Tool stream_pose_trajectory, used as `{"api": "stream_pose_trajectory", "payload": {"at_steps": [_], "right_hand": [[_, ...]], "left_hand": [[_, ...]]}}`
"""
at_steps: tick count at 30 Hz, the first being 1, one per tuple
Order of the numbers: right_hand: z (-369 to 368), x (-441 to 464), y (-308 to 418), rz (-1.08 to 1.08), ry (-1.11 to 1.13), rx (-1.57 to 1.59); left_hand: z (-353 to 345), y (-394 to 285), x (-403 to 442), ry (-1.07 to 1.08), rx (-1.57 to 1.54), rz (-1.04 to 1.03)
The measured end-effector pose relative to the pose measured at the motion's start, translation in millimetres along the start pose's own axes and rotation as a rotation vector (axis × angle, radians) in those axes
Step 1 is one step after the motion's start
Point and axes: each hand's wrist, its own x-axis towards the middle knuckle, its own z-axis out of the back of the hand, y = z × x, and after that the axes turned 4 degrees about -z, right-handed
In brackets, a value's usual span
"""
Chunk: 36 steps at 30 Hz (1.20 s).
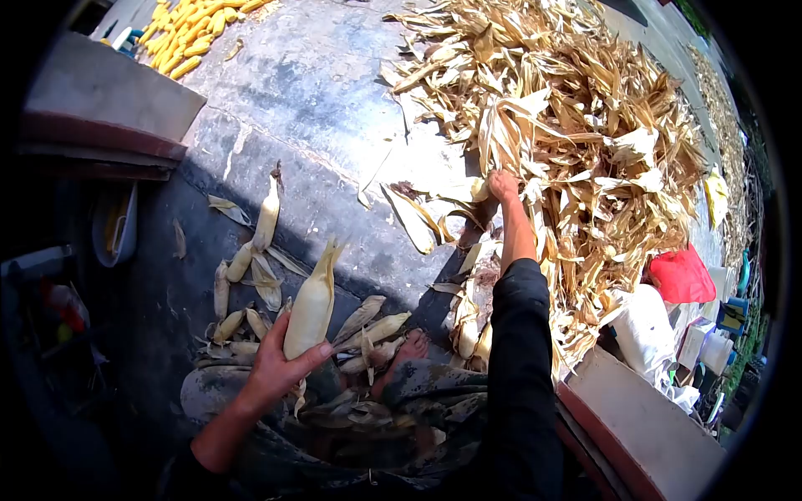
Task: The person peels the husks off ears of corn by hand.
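An ear of corn (310, 316) in its pale husk stands upright in my left hand (282, 363), thumb and fingers wrapped round its lower part. My right arm reaches forward to the edge of a big heap of dry husks (601, 167). There my right hand (503, 185) is closed on a bunch of corn husks (501, 138) that fans out above the fist. A pale, stubby piece (479, 189) lies just left of that fist; whether it is held too is unclear. More unhusked ears (267, 215) lie on the ground in front of my left hand.
Bare yellow cobs (188, 33) are piled at the far left. Low walls stand at left (109, 92) and lower right (643, 417). A red bag (682, 275) and a white sack (643, 326) sit at right. Several ears (376, 330) lie near my feet.
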Motion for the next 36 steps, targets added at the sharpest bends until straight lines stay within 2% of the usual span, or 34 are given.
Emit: {"api": "stream_pose_trajectory", "payload": {"at_steps": [3,4,6,9,11,12,13,14,16,17,19,21,23,24,28,31,34,36], "right_hand": [[-8.0,-0.6,-10.4,0.103,0.010,-0.128],[-12.1,-19.0,-8.8,-0.193,-0.151,0.225],[-9.3,-59.6,-3.3,-0.465,-0.324,0.701],[30.7,-146.7,11.4,-0.409,-0.258,1.145],[4.0,-180.4,-4.1,-0.347,-0.251,1.126],[53.6,-219.5,5.0,-0.359,-0.127,1.284],[38.9,-234.5,-4.5,-0.191,-0.303,1.140],[27.7,-246.7,-18.0,-0.122,-0.415,1.013],[108.8,-306.9,-3.6,-0.335,-0.084,1.700],[121.2,-326.4,-10.4,-0.375,0.004,1.791],[131.0,-355.2,-21.2,-0.471,-0.034,1.907],[143.0,-383.7,-24.3,-0.468,-0.151,1.785],[145.1,-406.5,-38.1,-0.433,-0.065,1.861],[151.9,-415.5,-34.3,-0.434,-0.162,1.941],[180.1,-451.8,-19.1,-0.452,-0.167,2.023],[200.8,-471.6,16.5,-0.447,-0.224,1.862],[223.5,-501.7,69.4,-0.285,-0.012,1.654],[206.4,-510.1,98.4,-0.192,0.088,1.627]], "left_hand": [[2.2,2.2,1.5,-0.008,0.000,-0.005],[3.6,5.6,1.7,0.013,0.004,-0.012],[3.0,3.6,0.8,0.034,0.006,-0.034],[-1.5,-3.8,-2.2,0.020,0.039,-0.004],[-1.9,8.7,1.2,0.009,0.071,-0.091],[-3.8,11.4,1.7,0.007,0.088,-0.123],[-6.3,12.2,1.8,0.005,0.105,-0.155],[-9.5,8.4,-0.2,0.003,0.119,-0.164],[-16.3,7.0,-4.3,0.011,0.078,-0.164],[-19.9,8.0,-5.0,0.020,0.077,-0.173],[-29.9,7.2,-5.4,0.020,0.087,-0.291],[-36.8,5.0,-7.9,0.054,0.093,-0.321],[-42.6,0.1,-13.7,0.029,0.140,-0.342],[-45.9,-0.4,-16.4,0.031,0.106,-0.371],[-56.3,2.6,-32.7,0.020,0.044,-0.371],[-58.6,12.4,-39.2,-0.009,0.037,-0.390],[-56.5,22.4,-50.0,-0.012,0.053,-0.410],[-48.5,37.8,-42.9,-0.030,0.064,-0.430]]}}
